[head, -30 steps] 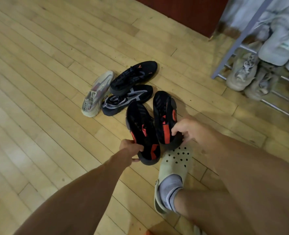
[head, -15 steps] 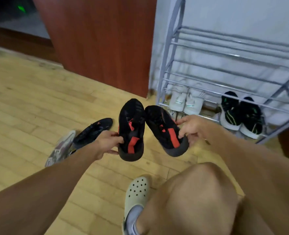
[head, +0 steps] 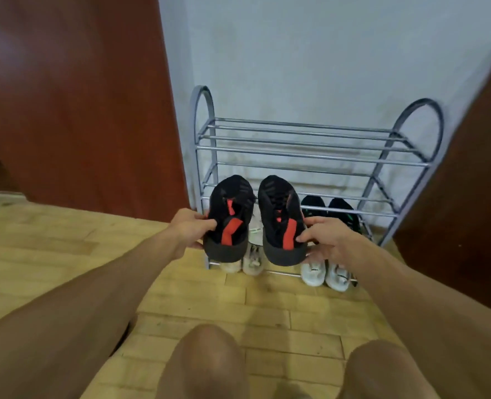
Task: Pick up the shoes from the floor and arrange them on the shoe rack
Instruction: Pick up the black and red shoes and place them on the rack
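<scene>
I hold a pair of black shoes with red straps in the air, toes pointing at the grey metal shoe rack (head: 310, 153). My left hand (head: 191, 228) grips the left black shoe (head: 229, 214) by its side. My right hand (head: 326, 240) grips the right black shoe (head: 281, 217). Both shoes hang in front of the rack's lower left part. The rack's two upper shelves carry nothing.
On the rack's lower levels sit black sneakers with green marks (head: 329, 210), beige shoes (head: 252, 259) and white sneakers (head: 325, 273). Red-brown wooden panels (head: 74, 96) stand left and right of the rack. My knees fill the bottom over the wooden floor (head: 51, 240).
Both hands lifted the black shoes from the floor and carried them up in front of the rack. My view swung from the floor to face the rack squarely.
</scene>
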Motion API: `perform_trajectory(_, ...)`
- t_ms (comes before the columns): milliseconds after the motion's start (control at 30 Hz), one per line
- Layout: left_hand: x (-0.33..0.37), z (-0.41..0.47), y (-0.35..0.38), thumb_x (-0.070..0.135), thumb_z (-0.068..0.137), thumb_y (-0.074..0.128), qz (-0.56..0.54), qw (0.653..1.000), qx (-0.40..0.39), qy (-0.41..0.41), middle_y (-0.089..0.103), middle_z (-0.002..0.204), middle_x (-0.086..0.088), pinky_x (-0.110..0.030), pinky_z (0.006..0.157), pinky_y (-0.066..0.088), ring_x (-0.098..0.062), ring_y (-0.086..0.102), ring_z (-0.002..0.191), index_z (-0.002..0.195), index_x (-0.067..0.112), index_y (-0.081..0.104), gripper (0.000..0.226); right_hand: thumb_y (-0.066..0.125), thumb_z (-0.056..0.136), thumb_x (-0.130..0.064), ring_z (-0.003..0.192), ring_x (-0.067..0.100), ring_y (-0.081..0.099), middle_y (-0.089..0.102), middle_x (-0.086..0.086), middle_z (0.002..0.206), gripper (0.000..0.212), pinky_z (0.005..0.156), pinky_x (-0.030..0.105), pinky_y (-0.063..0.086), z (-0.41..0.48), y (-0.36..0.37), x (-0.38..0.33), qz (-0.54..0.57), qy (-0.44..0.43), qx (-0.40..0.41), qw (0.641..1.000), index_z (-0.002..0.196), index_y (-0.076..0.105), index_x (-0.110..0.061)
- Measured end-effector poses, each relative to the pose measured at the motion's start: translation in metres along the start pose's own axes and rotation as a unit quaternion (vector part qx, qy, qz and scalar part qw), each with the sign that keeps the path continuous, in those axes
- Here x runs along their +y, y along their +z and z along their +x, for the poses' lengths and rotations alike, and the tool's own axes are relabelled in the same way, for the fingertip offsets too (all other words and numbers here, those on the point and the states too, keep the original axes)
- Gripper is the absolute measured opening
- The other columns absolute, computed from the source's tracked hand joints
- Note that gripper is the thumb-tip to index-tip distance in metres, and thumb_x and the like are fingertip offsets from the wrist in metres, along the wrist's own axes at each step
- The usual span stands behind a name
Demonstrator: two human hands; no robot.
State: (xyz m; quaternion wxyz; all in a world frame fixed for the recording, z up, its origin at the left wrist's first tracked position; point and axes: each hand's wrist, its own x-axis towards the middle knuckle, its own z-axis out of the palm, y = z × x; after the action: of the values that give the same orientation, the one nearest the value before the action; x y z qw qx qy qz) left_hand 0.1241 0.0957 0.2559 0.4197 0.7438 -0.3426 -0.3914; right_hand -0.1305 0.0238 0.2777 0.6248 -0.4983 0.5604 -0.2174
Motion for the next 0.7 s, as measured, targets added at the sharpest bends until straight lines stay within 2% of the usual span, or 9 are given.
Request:
perform_trajectory(67, 0.007, 0.024, 0.006, 0.009, 0.081, 0.062, -0.008, 1.0, 0.01, 0.005, 0.067, 0.071, -0.002, -0.023, 0.049, 0.049, -0.011, 0.062, 0.063, 0.084, 0.009, 0.069, 0.007, 0.052, 0.083, 0.019, 0.065, 0.029, 0.062, 0.065, 0.01, 0.082, 0.042, 0.036, 0.032, 0.053, 0.018, 0.0, -0.007, 0.034, -0.007, 0.015, 0.999, 0.11, 0.063, -0.011)
perform_trajectory(133, 0.013, 0.048, 0.009, 0.01, 0.081, 0.063, -0.003, 1.0, 0.016, 0.012, 0.068, 0.072, -0.002, -0.021, 0.045, 0.05, -0.012, 0.063, 0.061, 0.078, 0.011, 0.069, 0.007, 0.052, 0.083, 0.019, 0.063, 0.029, 0.062, 0.065, 0.01, 0.082, 0.044, 0.035, 0.03, 0.051, 0.039, 0.001, -0.015, 0.055, -0.019, 0.024, 0.998, 0.113, 0.061, -0.012)
perform_trajectory(200, 0.02, 0.077, 0.012, 0.011, 0.083, 0.062, 0.007, 0.999, 0.028, 0.029, 0.069, 0.075, -0.005, -0.023, 0.048, 0.053, -0.014, 0.064, 0.062, 0.08, 0.009, 0.071, 0.009, 0.054, 0.084, 0.018, 0.074, 0.032, 0.067, 0.069, 0.014, 0.092, 0.047, 0.049, 0.04, 0.056, 0.062, 0.002, -0.024, 0.079, -0.033, 0.025, 0.996, 0.121, 0.059, -0.01)
perform_trajectory(300, 0.033, 0.117, 0.019, 0.013, 0.088, 0.059, 0.035, 0.997, 0.037, 0.057, 0.068, 0.081, -0.012, -0.032, 0.064, 0.052, -0.022, 0.062, 0.069, 0.091, 0.003, 0.071, 0.016, 0.056, 0.087, 0.012, 0.101, 0.039, 0.066, 0.067, 0.018, 0.114, 0.055, 0.069, 0.048, 0.057, 0.093, 0.003, -0.035, 0.071, -0.047, 0.019, 0.996, 0.136, 0.05, -0.012)
perform_trajectory(400, 0.041, 0.145, 0.028, 0.014, 0.089, 0.059, 0.056, 0.994, 0.06, 0.07, 0.064, 0.079, -0.012, -0.034, 0.064, 0.048, -0.023, 0.059, 0.069, 0.09, 0.003, 0.068, 0.015, 0.055, 0.088, 0.01, 0.104, 0.039, 0.065, 0.066, 0.021, 0.119, 0.056, 0.082, 0.053, 0.055, 0.121, 0.006, -0.046, 0.058, -0.051, 0.019, 0.997, 0.138, 0.048, -0.013)
perform_trajectory(567, 0.046, 0.179, 0.038, 0.008, 0.093, 0.049, 0.126, 0.987, 0.049, 0.083, 0.058, 0.09, -0.019, -0.038, 0.072, 0.046, -0.028, 0.056, 0.084, 0.102, -0.01, 0.064, 0.025, 0.054, 0.092, 0.004, 0.096, 0.038, 0.067, 0.064, 0.02, 0.123, 0.05, 0.076, 0.049, 0.056, 0.161, 0.015, -0.055, 0.062, -0.045, 0.036, 0.996, 0.138, 0.049, -0.015)
perform_trajectory(700, 0.044, 0.192, 0.044, 0.007, 0.094, 0.045, 0.192, 0.978, 0.053, 0.067, 0.054, 0.089, -0.022, -0.036, 0.069, 0.038, -0.031, 0.053, 0.083, 0.09, -0.005, 0.059, 0.019, 0.054, 0.094, -0.003, 0.098, 0.036, 0.067, 0.065, 0.018, 0.122, 0.048, 0.074, 0.043, 0.055, 0.179, 0.024, -0.045, 0.05, -0.041, 0.039, 0.997, 0.139, 0.047, -0.017)
